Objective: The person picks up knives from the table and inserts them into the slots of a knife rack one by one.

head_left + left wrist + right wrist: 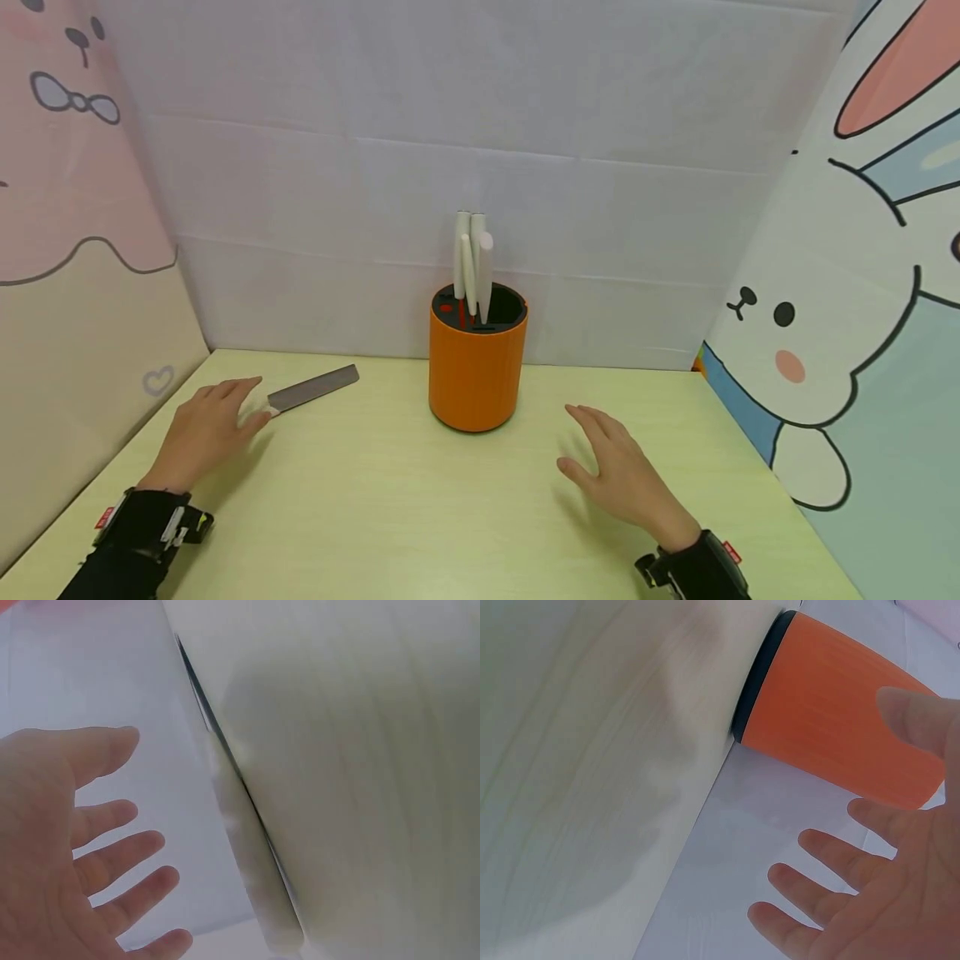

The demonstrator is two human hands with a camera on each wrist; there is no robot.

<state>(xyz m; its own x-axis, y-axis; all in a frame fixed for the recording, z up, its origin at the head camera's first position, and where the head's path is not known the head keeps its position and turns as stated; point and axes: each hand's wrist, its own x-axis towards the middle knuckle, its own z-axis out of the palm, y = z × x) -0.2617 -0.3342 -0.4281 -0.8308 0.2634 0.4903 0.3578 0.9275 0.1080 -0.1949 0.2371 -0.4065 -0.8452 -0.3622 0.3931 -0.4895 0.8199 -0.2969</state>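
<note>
A knife (315, 389) with a broad grey blade lies on the table at the left. My left hand (206, 433) hovers over its handle end, fingers spread and holding nothing, and hides most of the handle in the head view. The left wrist view shows the pale handle (251, 859) apart from the fingers. Upright at the back middle stands an orange knife block (476, 375) with a black top, from which several white handles (470, 258) stick up. To the block's right, my right hand (626, 479) is held above the table with relaxed, parted fingers, touching nothing.
The pale yellow tabletop (420, 517) meets a white cloth backdrop (300, 192) behind the block. Printed panels border it, a pink and cream one (82, 333) on the left and one with a rabbit drawing (847, 358) on the right.
</note>
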